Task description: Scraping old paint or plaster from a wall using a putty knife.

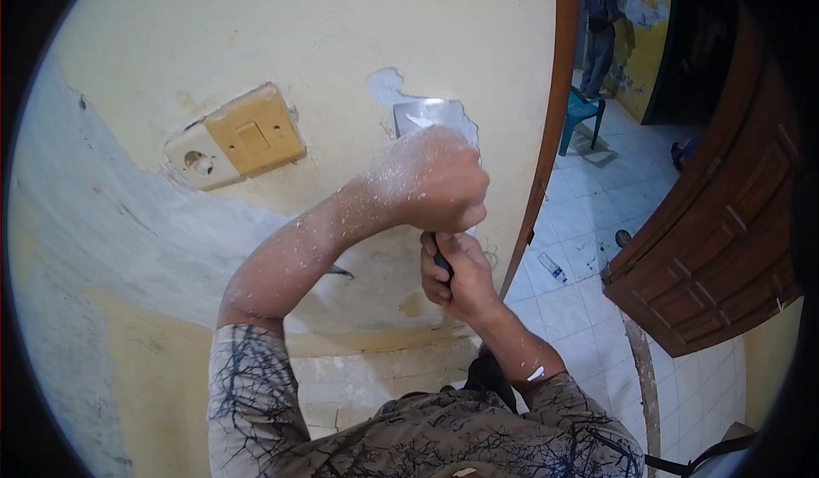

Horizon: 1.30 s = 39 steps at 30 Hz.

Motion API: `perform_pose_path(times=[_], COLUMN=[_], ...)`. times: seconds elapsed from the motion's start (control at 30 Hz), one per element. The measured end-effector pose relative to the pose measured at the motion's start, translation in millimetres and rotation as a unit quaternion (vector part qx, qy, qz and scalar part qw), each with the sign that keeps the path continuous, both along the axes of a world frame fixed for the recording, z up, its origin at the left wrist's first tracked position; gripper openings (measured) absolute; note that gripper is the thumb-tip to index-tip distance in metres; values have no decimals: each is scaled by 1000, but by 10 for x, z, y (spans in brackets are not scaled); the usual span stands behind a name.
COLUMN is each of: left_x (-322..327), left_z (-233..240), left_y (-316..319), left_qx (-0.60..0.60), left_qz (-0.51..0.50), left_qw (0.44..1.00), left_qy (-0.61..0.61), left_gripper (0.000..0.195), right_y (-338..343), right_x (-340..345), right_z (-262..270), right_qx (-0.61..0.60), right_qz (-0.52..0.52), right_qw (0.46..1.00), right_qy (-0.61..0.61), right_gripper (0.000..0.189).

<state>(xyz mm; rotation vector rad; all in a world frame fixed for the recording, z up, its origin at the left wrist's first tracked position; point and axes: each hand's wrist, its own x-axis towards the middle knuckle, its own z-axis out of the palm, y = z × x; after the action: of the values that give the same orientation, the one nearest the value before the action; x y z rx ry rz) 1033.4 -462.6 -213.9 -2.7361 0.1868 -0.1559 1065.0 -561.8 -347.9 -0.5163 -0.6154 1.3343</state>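
A wide metal scraper blade (427,114) lies against the painted wall, over a patch of bare grey plaster. My left hand (441,180), dusted with pale flakes, is closed around the scraper just below the blade and hides its middle. Lower down, my right hand (455,272) grips the black handle (441,257), its fingers wrapped around the end. Cream paint (333,36) surrounds the patch, and a white paint chip (535,373) clings to my right forearm.
Left of my hands, a yellow switch plate (256,130) adjoins a white socket (203,159). Beyond the door frame (551,107) are a person (599,30), a teal plastic chair (581,112), a plastic bottle (552,267) on the tiles, and an open brown wooden door (716,254).
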Motion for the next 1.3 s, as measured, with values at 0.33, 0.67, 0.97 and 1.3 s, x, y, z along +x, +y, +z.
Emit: perform_pose_path(times=[0.33,0.67,0.97,1.3], left_x=[55,34,140,24], left_z=[-24,-163,-10,-177], left_y=[78,148,90,-17], left_qx=[13,17,68,26], left_qz=[-39,-86,-46,-71], left_qw=[999,993,995,997], left_qy=[24,-81,-59,-22], left_gripper=[22,26,28,24], right_y=[85,82,233,-161], right_x=[-61,93,182,56], right_z=[-125,-51,-83,-124], right_qx=[79,11,77,43], right_qz=[-197,-125,-140,-49], right_qw=[965,991,986,998], right_qy=[-155,-52,-42,13], right_gripper=[30,28,24,29])
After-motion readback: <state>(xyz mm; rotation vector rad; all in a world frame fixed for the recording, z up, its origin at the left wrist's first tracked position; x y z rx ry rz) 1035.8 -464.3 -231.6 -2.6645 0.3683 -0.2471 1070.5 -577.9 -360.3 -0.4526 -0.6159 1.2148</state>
